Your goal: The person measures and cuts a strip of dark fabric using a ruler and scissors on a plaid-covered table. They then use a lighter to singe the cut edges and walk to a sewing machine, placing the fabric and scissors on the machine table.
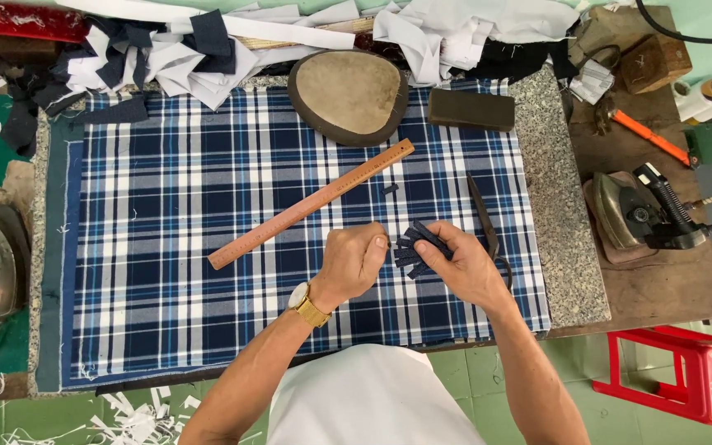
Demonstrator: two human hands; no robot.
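My right hand (459, 262) grips a bundle of several small dark navy fabric strips (414, 247), fanned out to the left. My left hand (356, 259), with a gold wristwatch, is curled beside the bundle, its fingertips at the strip ends. Both hands hover over a blue and white plaid cloth (208, 247) spread on the table. A long wooden ruler (311, 204) lies diagonally on the cloth, above and left of my hands. Dark scissors (485, 222) rest on the cloth right by my right hand. One loose navy strip (390, 189) lies near the ruler's far end.
A rounded tan pressing pad (349, 95) and a dark rectangular block (471, 109) sit at the far edge. Heaps of white and navy fabric scraps (183, 49) lie behind. An iron (640, 216) stands on the wooden side table at right; a red plastic stool (690, 375) below.
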